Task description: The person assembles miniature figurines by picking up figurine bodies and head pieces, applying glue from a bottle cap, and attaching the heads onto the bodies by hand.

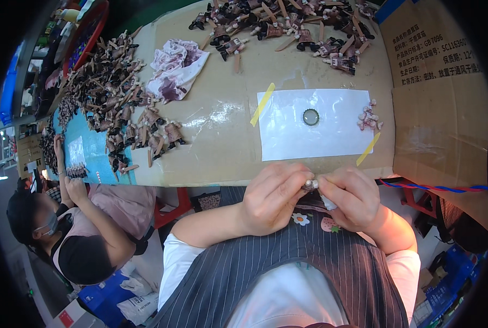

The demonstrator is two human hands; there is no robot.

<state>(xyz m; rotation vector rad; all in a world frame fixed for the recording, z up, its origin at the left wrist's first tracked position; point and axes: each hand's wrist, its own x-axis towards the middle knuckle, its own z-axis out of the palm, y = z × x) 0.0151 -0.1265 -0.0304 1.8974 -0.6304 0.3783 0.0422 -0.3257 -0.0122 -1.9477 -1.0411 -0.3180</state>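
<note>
Striped apron nearest, my left hand pinches a small doll; it lies between both hands, long axis unclear, my right hand closed around a white scrap.

On near side of white sheet, small piece mostly covered by left hand; full shape cannot be told. Beside it, white object partly hidden by right hand. Beyond sheet, figures cut off by top edge. Right of sheet, cardboard box cut off by dark rim. Along sheet's right edge, pink bits too small to be identified.
</note>
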